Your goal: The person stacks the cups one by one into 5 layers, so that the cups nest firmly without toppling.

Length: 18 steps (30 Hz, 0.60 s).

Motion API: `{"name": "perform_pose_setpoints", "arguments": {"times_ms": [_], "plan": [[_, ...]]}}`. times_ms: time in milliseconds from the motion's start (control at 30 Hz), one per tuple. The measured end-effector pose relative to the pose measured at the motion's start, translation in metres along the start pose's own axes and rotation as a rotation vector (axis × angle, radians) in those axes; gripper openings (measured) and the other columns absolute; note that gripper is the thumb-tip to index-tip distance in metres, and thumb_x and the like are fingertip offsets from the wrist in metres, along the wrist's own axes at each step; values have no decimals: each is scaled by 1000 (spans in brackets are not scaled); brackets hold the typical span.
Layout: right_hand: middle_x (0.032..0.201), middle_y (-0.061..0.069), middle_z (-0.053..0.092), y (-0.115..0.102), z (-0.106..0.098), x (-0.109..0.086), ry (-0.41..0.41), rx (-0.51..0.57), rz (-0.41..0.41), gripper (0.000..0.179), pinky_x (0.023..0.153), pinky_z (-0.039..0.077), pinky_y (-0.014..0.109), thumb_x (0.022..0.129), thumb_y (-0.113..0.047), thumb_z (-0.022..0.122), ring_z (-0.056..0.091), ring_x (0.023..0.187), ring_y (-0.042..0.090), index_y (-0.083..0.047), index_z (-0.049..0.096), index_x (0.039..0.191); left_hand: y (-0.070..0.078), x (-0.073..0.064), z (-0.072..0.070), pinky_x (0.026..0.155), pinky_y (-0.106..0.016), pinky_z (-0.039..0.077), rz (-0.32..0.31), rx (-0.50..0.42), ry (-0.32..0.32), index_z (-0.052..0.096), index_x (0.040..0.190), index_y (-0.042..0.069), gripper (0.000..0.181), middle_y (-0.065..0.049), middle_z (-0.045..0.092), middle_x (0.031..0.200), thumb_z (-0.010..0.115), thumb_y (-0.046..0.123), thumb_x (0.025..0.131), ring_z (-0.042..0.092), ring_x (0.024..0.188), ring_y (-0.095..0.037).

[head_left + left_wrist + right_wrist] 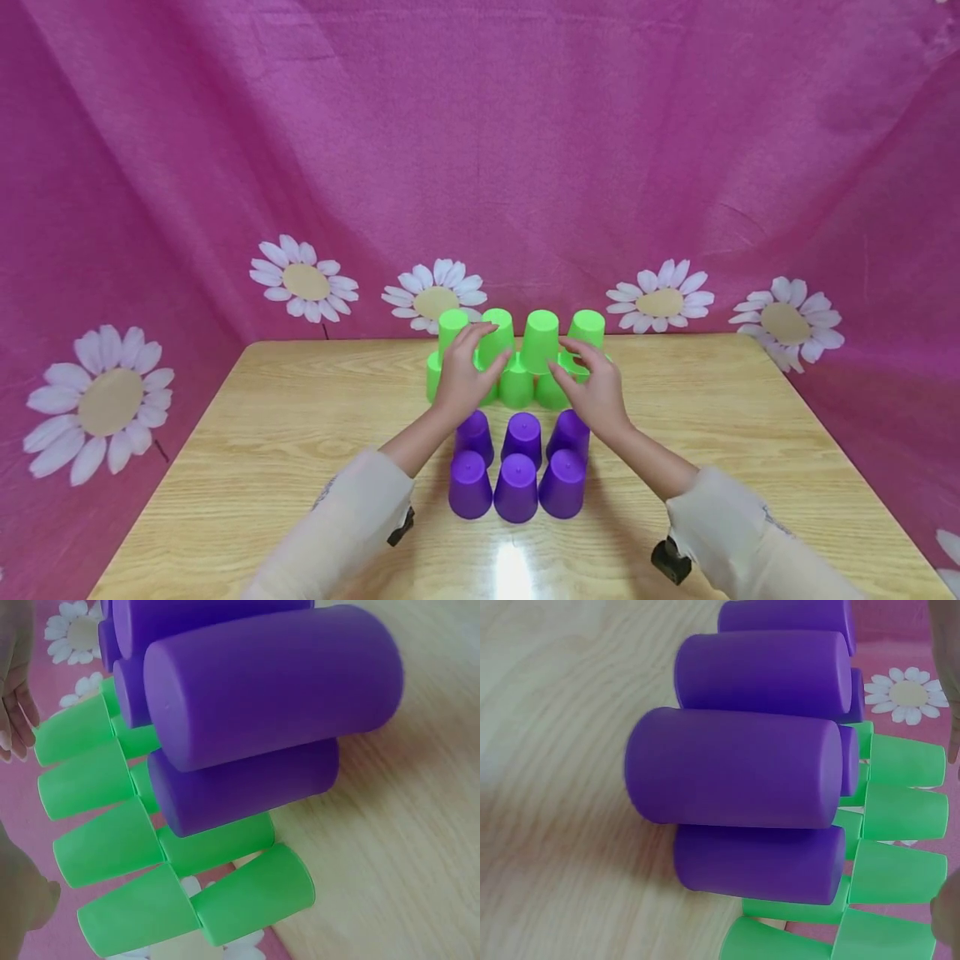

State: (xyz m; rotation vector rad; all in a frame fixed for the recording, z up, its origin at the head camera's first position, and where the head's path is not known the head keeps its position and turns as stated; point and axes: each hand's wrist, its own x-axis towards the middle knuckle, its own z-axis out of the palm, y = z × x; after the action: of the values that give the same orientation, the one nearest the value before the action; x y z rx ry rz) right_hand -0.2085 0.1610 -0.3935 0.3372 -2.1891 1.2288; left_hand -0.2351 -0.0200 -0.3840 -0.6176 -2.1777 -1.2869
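Upside-down green cups stand in two tiers at the back of the table, with a lower row of several cups, including this one [517, 387]. On top sits a second row, including an upper green cup [540, 343] near the middle. My left hand [461, 375] is in front of the upper row's left side, fingers spread and slightly bent. Right of that middle cup is my right hand [597, 387], its thumb and fingers apart. Neither hand holds a cup; whether a fingertip touches one is unclear. The wrist views show only parts of the hands, beside the green cups [111, 844].
Between my forearms stand purple cups [516, 490], upside down in two rows of three, nearer me than the green ones. They rest on a wooden table [300, 467]. Behind it hangs a pink cloth [480, 167] with white daisies.
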Motion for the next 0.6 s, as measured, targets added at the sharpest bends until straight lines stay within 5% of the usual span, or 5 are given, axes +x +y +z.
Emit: {"name": "perform_pose_setpoints", "arguments": {"times_ms": [367,600], "plan": [[108,22,66,-2,-16,-17,-109,79,57,33,84,55,39,78,1,70,62,99,34,7,62,109,-5,-28,-12,97,-43,47,-64,-54,-72,60,112,-5,38,-21,60,116,72,11,79,56,112,-32],[105,21,67,0,-23,-30,-134,78,53,30,83,55,33,76,1,72,61,95,3,7,64,105,-6,-41,-20,88,-42,52,-134,-78,-85,62,110,-3,36,-19,61,115,72,10,79,57,109,-30]]}}
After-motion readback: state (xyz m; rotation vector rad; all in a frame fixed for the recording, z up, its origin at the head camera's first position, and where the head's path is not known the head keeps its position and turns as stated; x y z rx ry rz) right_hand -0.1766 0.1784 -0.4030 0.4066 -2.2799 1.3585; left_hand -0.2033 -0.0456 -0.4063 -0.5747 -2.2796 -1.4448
